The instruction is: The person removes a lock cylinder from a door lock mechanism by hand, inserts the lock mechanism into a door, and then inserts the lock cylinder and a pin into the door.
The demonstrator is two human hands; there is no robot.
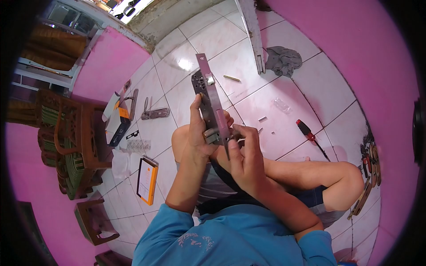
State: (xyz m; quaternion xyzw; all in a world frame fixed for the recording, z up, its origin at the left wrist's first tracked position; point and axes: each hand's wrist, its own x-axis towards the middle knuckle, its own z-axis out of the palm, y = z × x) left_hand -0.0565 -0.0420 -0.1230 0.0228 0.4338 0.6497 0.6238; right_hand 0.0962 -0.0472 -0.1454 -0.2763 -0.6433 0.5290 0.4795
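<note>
Clearly, the weak point was the grip. The lock body (205, 106) was up in the air above the crossed legs, tilted, with its long faceplate (214, 99) slanting across it. The left hand (199, 135) was clamped around the lower part of the case, fingers curled in on it, while the upper end stuck out unsupported. That overhang could have tipped the lock out of the palm if the hold had loosened, dropping it onto a leg or the hard tiles (177, 48).

The right hand (247, 164) had its thumb and forefinger drawn close together at the faceplate's lower end (whether anything small sat between them, I could not tell). Pushing there from one side could have twisted the case in the left hand, or pinched a fingertip against the plate's edge.

On the floor, small metal pieces (262, 118) lay loose near a clear packet (282, 105) and a brass-coloured piece (232, 78); a shifting foot could have scattered them. The screwdriver (305, 128) lay near the right knee, where a careless movement could have knocked it.
</note>
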